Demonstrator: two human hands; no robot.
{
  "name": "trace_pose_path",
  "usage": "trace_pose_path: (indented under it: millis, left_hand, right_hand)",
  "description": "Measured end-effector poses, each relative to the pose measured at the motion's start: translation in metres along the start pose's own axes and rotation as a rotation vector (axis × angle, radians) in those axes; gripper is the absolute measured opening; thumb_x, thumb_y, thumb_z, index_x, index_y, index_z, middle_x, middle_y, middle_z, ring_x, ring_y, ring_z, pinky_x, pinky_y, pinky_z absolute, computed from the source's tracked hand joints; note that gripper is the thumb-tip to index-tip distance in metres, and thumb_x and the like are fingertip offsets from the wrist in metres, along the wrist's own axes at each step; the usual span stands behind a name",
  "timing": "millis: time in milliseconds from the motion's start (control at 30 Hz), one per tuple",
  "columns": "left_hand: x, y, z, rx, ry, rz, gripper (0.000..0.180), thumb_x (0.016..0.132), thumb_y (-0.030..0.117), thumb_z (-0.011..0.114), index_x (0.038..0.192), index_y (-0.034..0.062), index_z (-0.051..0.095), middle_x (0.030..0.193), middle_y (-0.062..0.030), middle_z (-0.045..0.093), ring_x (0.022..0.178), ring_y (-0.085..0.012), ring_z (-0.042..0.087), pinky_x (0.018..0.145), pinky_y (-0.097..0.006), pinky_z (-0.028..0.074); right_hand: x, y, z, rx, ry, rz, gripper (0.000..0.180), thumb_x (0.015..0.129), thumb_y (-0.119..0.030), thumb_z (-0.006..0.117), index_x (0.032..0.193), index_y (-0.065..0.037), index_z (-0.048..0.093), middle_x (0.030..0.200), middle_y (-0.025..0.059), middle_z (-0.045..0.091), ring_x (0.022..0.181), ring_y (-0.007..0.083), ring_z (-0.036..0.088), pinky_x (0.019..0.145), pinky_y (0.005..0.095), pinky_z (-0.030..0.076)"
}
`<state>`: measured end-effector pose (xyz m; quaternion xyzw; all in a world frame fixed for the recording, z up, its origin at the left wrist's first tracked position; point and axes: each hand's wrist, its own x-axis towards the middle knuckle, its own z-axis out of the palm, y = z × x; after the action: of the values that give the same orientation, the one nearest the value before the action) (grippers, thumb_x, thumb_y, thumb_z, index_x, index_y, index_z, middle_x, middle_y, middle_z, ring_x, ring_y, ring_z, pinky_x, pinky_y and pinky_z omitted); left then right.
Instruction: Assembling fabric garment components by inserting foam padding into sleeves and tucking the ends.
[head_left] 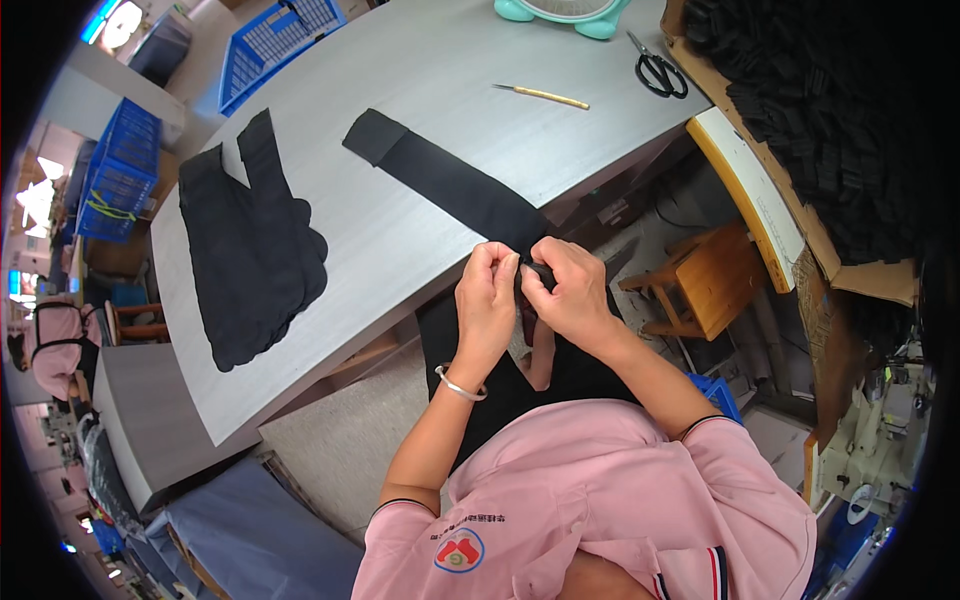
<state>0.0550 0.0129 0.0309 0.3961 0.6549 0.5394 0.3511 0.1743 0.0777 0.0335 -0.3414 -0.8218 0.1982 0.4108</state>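
A long black fabric piece [455, 183] with a broad band at its far end runs across the grey table and over its near edge. At that edge, my left hand [487, 290] pinches the near end of the fabric between thumb and fingers. My right hand [568, 288] is closed on the same end, touching the left at the fingertips. A bit of black cloth shows under the right fingers; the exact grip is partly hidden. To the left lies a pile of similar black fabric pieces [250, 260], overlapping one another, with two banded ends pointing away from me.
On the grey table [330, 215] lie a thin yellow-handled tool [545, 97] and black-handled scissors [660, 75]. A mint-green base [565, 12] stands at the back. A carton of black pieces [800, 120] is at right, above a wooden stool [700, 285]. Blue crates [275, 50] stand beyond.
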Motion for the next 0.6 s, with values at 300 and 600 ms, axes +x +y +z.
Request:
trace_pose_path:
  millis: [300, 600]
  left_hand:
    - [0.006, -0.012, 0.001, -0.111, -0.024, 0.014, 0.013, 0.101, 0.016, 0.056, 0.096, 0.0036, 0.058, 0.087, 0.001, 0.06, 0.072, -0.0081, 0.05, 0.067, -0.023, 0.043]
    - [0.034, -0.007, -0.025, -0.557, -0.493, -0.334, 0.012, 0.093, 0.013, 0.07, 0.1, 0.0047, 0.065, 0.085, 0.0018, 0.062, 0.072, -0.0058, 0.058, 0.067, -0.019, 0.049]
  right_hand:
    - [-0.001, 0.02, -0.02, 0.276, -0.17, 0.202, 0.018, 0.083, -0.006, 0.071, 0.088, -0.001, 0.054, 0.071, 0.0069, 0.05, 0.062, 0.0142, 0.047, 0.058, 0.0294, 0.041]
    - [0.004, 0.032, -0.031, 0.393, -0.356, 0.274, 0.02, 0.085, -0.009, 0.074, 0.089, -0.002, 0.056, 0.074, 0.0023, 0.053, 0.069, 0.0087, 0.048, 0.061, 0.0265, 0.041]
